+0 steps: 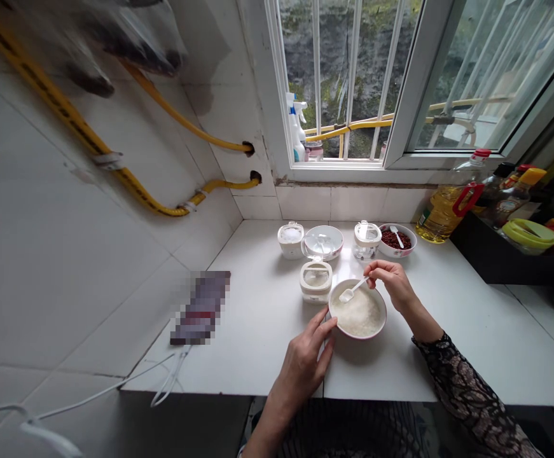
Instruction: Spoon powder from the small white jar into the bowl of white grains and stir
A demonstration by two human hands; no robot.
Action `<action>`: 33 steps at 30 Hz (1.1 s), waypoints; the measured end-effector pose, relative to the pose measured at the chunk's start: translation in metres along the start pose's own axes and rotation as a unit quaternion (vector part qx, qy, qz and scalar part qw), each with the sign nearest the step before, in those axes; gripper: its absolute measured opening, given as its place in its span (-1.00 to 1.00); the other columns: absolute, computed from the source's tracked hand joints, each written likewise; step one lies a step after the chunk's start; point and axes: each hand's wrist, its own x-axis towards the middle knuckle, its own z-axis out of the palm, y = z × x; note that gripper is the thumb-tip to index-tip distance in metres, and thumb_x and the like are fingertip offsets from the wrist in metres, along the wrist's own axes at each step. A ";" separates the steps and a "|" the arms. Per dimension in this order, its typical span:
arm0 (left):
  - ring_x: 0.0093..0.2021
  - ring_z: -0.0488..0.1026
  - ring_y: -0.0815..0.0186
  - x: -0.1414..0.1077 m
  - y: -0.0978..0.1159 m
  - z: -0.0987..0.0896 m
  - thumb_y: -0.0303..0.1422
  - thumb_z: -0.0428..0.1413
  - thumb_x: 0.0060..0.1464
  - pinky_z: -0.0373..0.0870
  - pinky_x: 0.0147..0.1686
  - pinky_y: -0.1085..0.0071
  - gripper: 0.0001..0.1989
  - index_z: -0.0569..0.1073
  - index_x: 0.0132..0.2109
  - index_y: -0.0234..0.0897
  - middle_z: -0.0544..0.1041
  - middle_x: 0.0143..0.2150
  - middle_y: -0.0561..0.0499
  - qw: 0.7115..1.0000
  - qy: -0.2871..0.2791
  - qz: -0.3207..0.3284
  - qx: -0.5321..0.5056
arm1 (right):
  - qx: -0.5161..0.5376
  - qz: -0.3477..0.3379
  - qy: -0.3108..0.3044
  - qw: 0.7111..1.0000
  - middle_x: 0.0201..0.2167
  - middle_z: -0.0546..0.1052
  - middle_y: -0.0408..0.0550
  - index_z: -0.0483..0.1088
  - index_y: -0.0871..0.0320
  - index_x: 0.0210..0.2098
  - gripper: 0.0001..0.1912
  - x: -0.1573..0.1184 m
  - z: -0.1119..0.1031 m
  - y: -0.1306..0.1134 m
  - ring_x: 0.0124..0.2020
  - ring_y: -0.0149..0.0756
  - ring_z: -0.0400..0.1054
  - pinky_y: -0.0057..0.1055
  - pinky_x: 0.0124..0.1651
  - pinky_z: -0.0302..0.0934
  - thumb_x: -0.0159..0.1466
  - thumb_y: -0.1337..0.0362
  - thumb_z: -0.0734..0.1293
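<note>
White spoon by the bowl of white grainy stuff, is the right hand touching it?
Touching. The head view shows the right hand's fingertips pinching the spoon's handle above the bowl.

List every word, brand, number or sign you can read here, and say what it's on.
No text can be read with certainty.
Oil bottle: label too small and blurred.
Yellow-capped bottle: printing too small.
Spray bottles beyond the window: markings too small.
Thick yellow hose: dark marks along it, too blurred.
Dark item at the left: pixelated, nothing legible.
</note>
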 end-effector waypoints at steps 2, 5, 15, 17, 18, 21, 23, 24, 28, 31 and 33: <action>0.24 0.45 0.14 0.000 0.000 0.000 -0.56 -0.01 0.28 0.55 0.07 0.29 -0.60 0.32 0.21 -0.21 0.47 0.23 -0.23 1.000 0.000 -0.001 0.000 | 0.001 0.002 0.002 1.000 -0.73 0.39 -0.19 0.47 0.16 -0.60 -0.89 0.001 0.000 0.001 -0.63 -0.39 0.20 -0.38 -0.45 0.16 -0.07 0.30 0.30; 0.24 0.46 0.13 0.001 0.001 -0.001 -0.55 -0.01 0.28 0.56 0.05 0.30 -0.60 0.32 0.21 -0.20 0.47 0.23 -0.23 1.000 -0.002 -0.005 -0.001 | 0.005 0.009 0.008 1.000 -0.73 0.39 -0.19 0.48 0.16 -0.60 -0.89 0.002 -0.001 0.002 -0.63 -0.39 0.21 -0.38 -0.45 0.16 -0.07 0.29 0.31; 0.21 0.48 0.13 0.001 0.001 0.000 -0.56 -0.01 0.26 0.57 0.03 0.30 -0.60 0.33 0.20 -0.21 0.47 0.22 -0.24 1.000 0.000 -0.005 0.001 | -0.003 -0.087 0.034 0.996 -0.58 0.51 -0.15 0.47 0.13 -0.39 -0.88 -0.002 0.022 0.001 -0.48 -0.29 0.39 -0.31 -0.28 0.31 0.13 0.22 0.35; 0.19 0.50 0.13 0.000 0.001 0.000 -0.55 -0.01 0.26 0.57 0.02 0.30 -0.60 0.33 0.20 -0.22 0.47 0.22 -0.25 1.000 0.001 -0.005 0.002 | -0.055 -0.154 0.040 0.986 -0.47 0.55 -0.10 0.46 0.12 -0.31 -0.88 -0.006 0.029 0.001 -0.41 -0.26 0.45 -0.29 -0.24 0.33 0.24 0.21 0.33; 0.18 0.51 0.13 0.000 0.001 0.000 -0.55 -0.01 0.27 0.58 0.01 0.30 -0.60 0.33 0.20 -0.22 0.47 0.23 -0.25 1.000 0.001 -0.005 0.002 | -0.096 -0.196 0.040 0.975 -0.42 0.57 -0.08 0.46 0.11 -0.28 -0.89 -0.007 0.033 0.002 -0.36 -0.24 0.47 -0.27 -0.21 0.33 0.28 0.23 0.31; 0.18 0.51 0.13 0.000 0.001 -0.001 -0.55 -0.01 0.27 0.58 0.02 0.28 -0.60 0.33 0.21 -0.21 0.46 0.23 -0.25 1.000 0.000 -0.006 0.006 | -0.260 -0.341 -0.018 0.903 -0.36 0.61 -0.03 0.45 0.09 -0.24 -0.83 -0.009 0.039 0.005 -0.31 -0.21 0.46 -0.20 -0.09 0.28 0.37 0.35 0.22; 0.18 0.51 0.13 0.000 0.001 -0.001 -0.54 -0.01 0.27 0.57 0.02 0.28 -0.60 0.33 0.21 -0.20 0.46 0.23 -0.24 1.000 -0.002 -0.007 0.007 | -0.348 -0.404 -0.072 0.843 -0.37 0.62 -0.03 0.46 0.10 -0.23 -0.76 -0.010 0.040 0.005 -0.32 -0.21 0.43 -0.17 -0.02 0.24 0.37 0.44 0.17; 0.17 0.51 0.13 0.001 0.002 -0.001 -0.54 -0.01 0.27 0.58 0.02 0.29 -0.60 0.33 0.22 -0.20 0.46 0.23 -0.24 1.000 -0.001 -0.008 0.007 | -0.370 -0.419 -0.085 0.825 -0.37 0.63 -0.03 0.46 0.10 -0.23 -0.75 -0.010 0.040 0.004 -0.33 -0.22 0.43 -0.17 -0.01 0.23 0.37 0.46 0.17; 0.18 0.51 0.13 0.001 0.003 -0.002 -0.54 -0.01 0.27 0.58 0.01 0.30 -0.59 0.32 0.22 -0.19 0.45 0.25 -0.24 1.000 -0.001 -0.006 0.005 | -0.340 -0.415 -0.027 0.844 -0.39 0.61 -0.06 0.46 0.09 -0.22 -0.77 -0.016 0.030 -0.006 -0.36 -0.21 0.43 -0.17 -0.05 0.23 0.36 0.44 0.19; 0.21 0.48 0.13 0.001 0.003 -0.002 -0.55 -0.01 0.27 0.57 0.03 0.29 -0.59 0.33 0.21 -0.19 0.45 0.25 -0.24 1.000 -0.001 -0.009 0.001 | -0.298 -0.356 0.022 0.885 -0.50 0.55 -0.11 0.46 0.07 -0.31 -0.82 -0.020 0.017 -0.011 -0.37 -0.19 0.42 -0.21 -0.15 0.26 0.31 0.39 0.23; 0.21 0.48 0.13 0.001 0.003 -0.003 -0.55 -0.01 0.28 0.57 0.03 0.29 -0.59 0.32 0.22 -0.19 0.45 0.25 -0.24 1.000 -0.003 -0.011 0.000 | -0.295 -0.314 0.027 0.902 -0.52 0.54 -0.11 0.45 0.07 -0.38 -0.82 -0.022 0.011 -0.010 -0.39 -0.19 0.42 -0.25 -0.21 0.27 0.26 0.39 0.23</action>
